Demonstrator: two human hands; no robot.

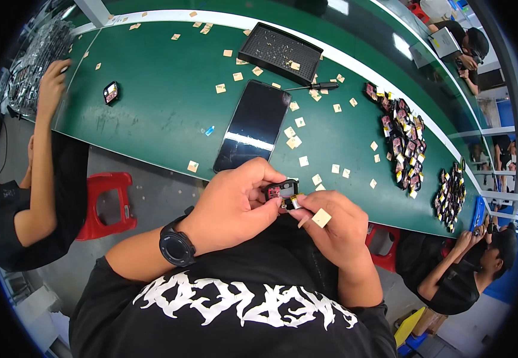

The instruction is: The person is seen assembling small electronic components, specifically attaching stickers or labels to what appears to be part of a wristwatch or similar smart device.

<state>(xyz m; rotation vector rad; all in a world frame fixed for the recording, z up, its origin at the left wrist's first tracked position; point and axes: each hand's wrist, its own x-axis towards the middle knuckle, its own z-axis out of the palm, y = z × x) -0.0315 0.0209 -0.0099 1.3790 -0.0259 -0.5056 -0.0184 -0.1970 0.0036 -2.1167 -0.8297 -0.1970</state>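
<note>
Step in hand, my read: seating or connecting a small silver part (296, 203) at the edge of an open black housing (289, 185), red board exposed. Housing sat between both hands, just in front of the chest, at the bench (163, 101) edge. Left grip (229, 194) was closed round the housing; right grip (337, 227) was pinched on the silver part, a tan square (321, 218) against its fingers, stuck or held, couldn't tell. Next move called for a steady left and a light, precise right, I'd judge.

Bench: green, tan squares (220, 88) scattered; dark glossy slab (253, 125) ahead of the left; black tray (291, 39) beyond, screwdriver (324, 86) beside it; two piles of units (399, 140) to the right.

Room: co-workers seated left (26, 215) and right (465, 277); red stool (106, 209) at left.
</note>
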